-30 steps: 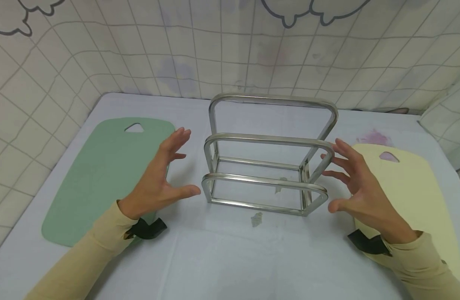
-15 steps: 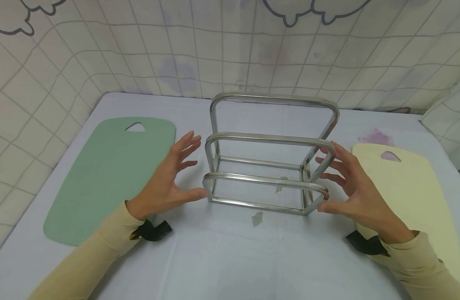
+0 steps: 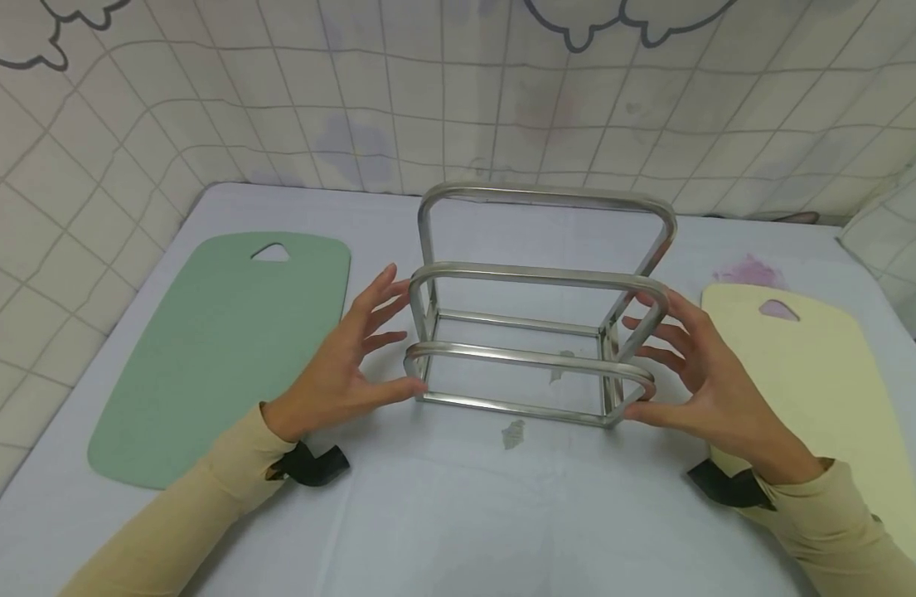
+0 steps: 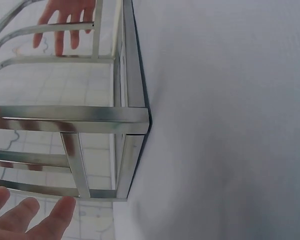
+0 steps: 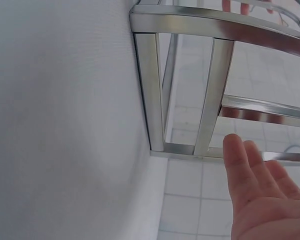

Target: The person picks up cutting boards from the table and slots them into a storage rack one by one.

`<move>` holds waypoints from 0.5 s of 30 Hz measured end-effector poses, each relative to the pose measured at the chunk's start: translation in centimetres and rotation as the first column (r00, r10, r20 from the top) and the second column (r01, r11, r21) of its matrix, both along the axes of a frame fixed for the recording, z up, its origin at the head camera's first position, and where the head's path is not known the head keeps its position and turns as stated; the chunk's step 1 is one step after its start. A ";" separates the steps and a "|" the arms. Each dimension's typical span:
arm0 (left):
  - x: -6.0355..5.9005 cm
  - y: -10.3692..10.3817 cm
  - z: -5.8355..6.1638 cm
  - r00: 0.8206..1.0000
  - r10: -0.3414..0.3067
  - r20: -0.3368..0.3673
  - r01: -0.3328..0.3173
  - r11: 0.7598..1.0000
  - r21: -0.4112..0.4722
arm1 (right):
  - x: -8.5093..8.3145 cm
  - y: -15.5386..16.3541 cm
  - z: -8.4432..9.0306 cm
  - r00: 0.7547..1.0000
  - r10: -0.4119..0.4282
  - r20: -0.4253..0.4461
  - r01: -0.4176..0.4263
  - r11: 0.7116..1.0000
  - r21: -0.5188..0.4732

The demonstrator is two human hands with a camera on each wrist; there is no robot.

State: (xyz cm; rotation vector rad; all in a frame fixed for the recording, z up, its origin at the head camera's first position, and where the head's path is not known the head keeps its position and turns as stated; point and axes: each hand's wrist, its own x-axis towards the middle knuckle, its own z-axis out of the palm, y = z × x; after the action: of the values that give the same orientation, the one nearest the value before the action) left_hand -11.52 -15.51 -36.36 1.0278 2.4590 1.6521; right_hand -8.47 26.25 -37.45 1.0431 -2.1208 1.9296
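Steel rack (image 3: pixel 535 332), three graduated hoops on a rectangular base, is seen upright at the middle of the table (image 3: pixel 443 514), on the pale sheet. It is flanked by both hands with fingers spread and straight, neither curled round a bar. The left hand (image 3: pixel 349 356) is placed at the rack's left end, thumb tip at the lowest hoop's corner; contact is probable but cannot be confirmed. The right hand (image 3: pixel 696 373) is held at the right end, thumb at the front corner, fingers just beside the middle hoop. No grip is judged to be made yet; the rack is not lifted. A green cutting board (image 3: pixel 219 348) lies flat to the left, a yellow cutting board (image 3: pixel 831 398) to the right; neither is slotted in the rack.
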 end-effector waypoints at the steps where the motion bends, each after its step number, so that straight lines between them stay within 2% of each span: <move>1: 0.0 0.0 0.0 1.000 0.001 0.003 -0.001 1.000 0.004 | 0.0 0.0 0.0 1.000 0.001 0.000 -0.001 1.000 -0.003; 15: 0.4 0.5 0.0 1.000 -0.008 0.018 0.008 1.000 0.020 | 0.6 -0.3 0.3 0.997 -0.017 0.073 0.014 0.999 0.041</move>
State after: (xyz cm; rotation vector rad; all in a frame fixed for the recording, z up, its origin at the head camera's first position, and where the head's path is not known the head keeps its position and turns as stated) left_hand -11.11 -15.03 -36.36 1.0188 2.4296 1.6790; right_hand -7.92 25.97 -37.13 0.9744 -2.2089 1.9549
